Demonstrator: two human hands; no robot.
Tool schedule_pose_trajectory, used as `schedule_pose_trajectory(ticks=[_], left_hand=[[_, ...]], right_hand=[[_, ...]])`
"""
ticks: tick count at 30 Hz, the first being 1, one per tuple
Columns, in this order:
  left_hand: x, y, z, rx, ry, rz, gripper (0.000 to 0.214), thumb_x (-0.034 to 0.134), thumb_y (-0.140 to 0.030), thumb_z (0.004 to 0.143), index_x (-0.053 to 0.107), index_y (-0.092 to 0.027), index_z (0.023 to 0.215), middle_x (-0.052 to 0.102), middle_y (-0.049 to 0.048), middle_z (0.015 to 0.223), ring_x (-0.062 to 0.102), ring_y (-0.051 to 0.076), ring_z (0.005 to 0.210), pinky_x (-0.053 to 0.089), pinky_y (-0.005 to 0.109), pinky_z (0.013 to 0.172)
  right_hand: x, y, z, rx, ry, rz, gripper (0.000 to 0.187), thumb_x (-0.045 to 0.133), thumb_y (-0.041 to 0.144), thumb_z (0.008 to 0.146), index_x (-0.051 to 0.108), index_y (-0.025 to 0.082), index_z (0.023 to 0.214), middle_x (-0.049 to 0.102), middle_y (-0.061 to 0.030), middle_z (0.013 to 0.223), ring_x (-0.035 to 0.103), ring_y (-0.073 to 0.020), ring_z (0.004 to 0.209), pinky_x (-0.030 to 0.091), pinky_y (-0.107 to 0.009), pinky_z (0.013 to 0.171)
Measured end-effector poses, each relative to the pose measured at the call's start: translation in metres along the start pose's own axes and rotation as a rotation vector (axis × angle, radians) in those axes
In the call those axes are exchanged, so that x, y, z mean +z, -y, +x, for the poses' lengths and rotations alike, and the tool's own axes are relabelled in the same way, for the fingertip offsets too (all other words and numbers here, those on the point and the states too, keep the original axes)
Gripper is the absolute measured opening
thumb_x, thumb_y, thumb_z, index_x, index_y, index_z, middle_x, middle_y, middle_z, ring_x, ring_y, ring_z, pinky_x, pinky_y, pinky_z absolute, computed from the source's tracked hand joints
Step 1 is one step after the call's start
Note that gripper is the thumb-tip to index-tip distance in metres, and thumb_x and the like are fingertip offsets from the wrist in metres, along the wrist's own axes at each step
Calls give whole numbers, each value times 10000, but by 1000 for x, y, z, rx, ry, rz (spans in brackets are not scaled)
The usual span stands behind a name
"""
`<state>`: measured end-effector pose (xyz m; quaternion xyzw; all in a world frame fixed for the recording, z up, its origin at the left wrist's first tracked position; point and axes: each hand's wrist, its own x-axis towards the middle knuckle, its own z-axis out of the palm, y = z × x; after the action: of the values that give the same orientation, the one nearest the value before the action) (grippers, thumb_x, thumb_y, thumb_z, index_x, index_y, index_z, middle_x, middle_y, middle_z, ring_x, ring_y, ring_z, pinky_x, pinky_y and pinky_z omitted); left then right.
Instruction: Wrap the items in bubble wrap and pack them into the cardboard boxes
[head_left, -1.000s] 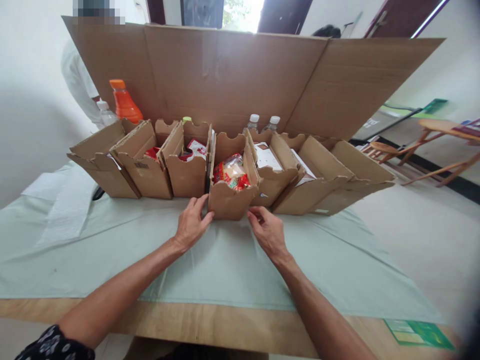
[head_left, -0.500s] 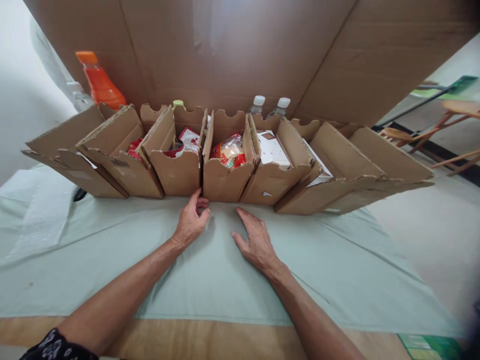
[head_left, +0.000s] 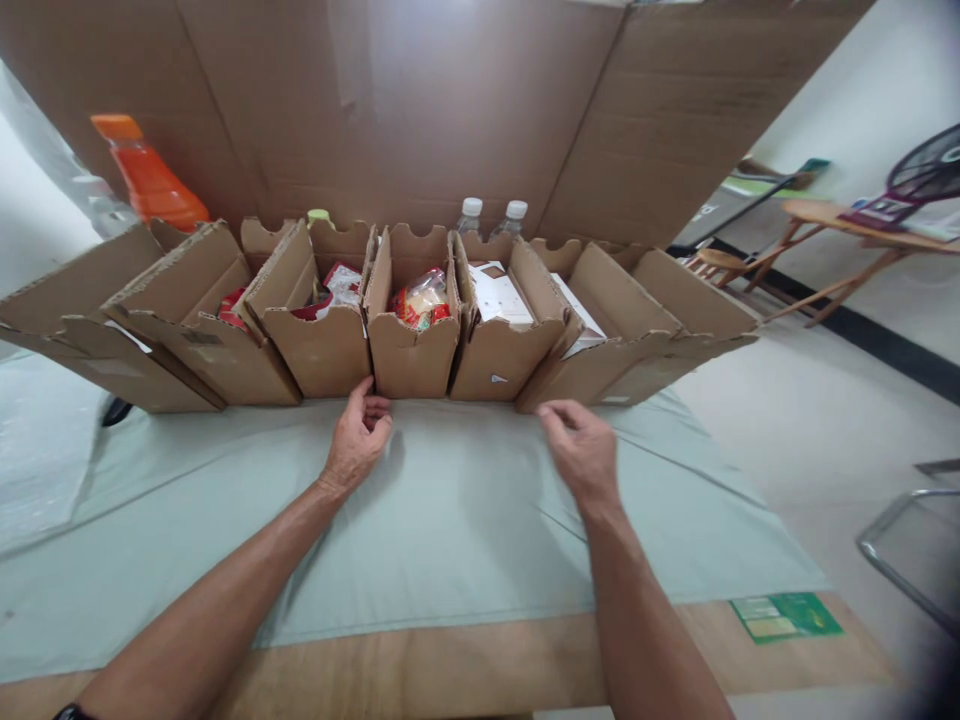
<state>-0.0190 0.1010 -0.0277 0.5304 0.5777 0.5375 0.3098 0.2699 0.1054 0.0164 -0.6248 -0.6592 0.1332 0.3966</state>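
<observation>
My left hand rests by the foot of the row of cardboard boxes, its index fingertip at the gap between two of them. Its fingers are loosely bent and apart, holding nothing. Over the cloth to the right is my right hand, fingers curled in, with no object showing in it. It is nearest the lower front edge of a right-hand box; contact cannot be made out. The middle box contains a red and clear food packet. White cartons stand in the box to its right.
Behind the boxes stand an orange bottle, white-capped bottles and a tall cardboard panel. A pale green cloth covers the wooden table. A green packet lies near the right front edge. Wooden furniture stands beyond.
My right hand has moved right along the boxes and its fingers have curled in. My left hand stays at the same gap. The view has swung to the right.
</observation>
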Motion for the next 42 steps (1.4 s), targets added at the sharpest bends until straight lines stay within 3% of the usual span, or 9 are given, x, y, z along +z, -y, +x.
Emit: schedule_pose_trajectory(ticks=[4,8,20,25,30,34,37,40,42], left_hand=[[0,2,0,3,-6,0,672,613,-257,794,471,-133,1439,723,96,1054,684,185,857,548,353,809],[1,4,1,12,-12,11,677,609,-256,797,467,-141,1448,715,119,1118,683,185,856,548,350,782],[2,12,3,70,39,64,775,628,-247,793,413,-174,1534,685,157,1244,696,229,990,570,365,795],[5,12,6,75,93,151,835,593,-210,801,322,-118,1585,662,207,1303,702,273,1059,587,457,905],[-14,0,-30,144,232,226,906,650,-195,738,350,-133,1591,586,222,1475,567,368,1357,443,596,1155],[-55,-14,-94,262,491,346,767,676,-203,754,518,-172,1504,575,178,1532,452,395,1483,343,635,1231],[-84,-20,-133,343,654,468,619,686,-214,791,617,-191,1406,546,145,1575,414,388,1519,275,664,1261],[-98,-18,-152,348,532,418,494,661,-170,806,677,-202,1299,656,123,1455,533,341,1433,369,616,1232],[-100,-16,-154,341,350,337,428,617,-142,836,686,-192,1255,719,129,1337,641,296,1298,495,542,1143]], right_hand=[[-41,-41,21,238,-181,-70,374,559,459,820,730,171,985,781,-146,955,716,-327,925,541,-500,901],[-39,-64,27,306,-169,-32,588,648,443,723,664,143,1227,748,-187,1190,722,-347,1021,555,-495,893],[-17,-69,26,272,-169,80,612,675,486,705,646,164,1224,752,-153,1160,747,-289,951,590,-419,819],[-31,-59,28,288,-418,45,469,609,458,689,694,160,1041,759,-123,932,718,-282,816,575,-500,868],[-23,6,7,103,-439,165,353,574,442,799,730,179,974,744,-68,800,730,-244,754,599,-431,809],[5,104,-15,-180,-94,331,279,639,387,903,739,196,1080,762,-37,844,707,-182,714,591,-340,738],[29,177,-4,-349,169,316,516,606,337,918,594,204,1416,756,-6,853,682,-163,709,572,-308,727],[52,225,27,-365,336,125,746,563,278,907,354,143,1610,752,-6,802,674,-194,714,549,-341,780],[67,242,47,-333,390,-38,741,556,252,895,370,89,1594,749,-32,767,684,-235,747,532,-363,793]])
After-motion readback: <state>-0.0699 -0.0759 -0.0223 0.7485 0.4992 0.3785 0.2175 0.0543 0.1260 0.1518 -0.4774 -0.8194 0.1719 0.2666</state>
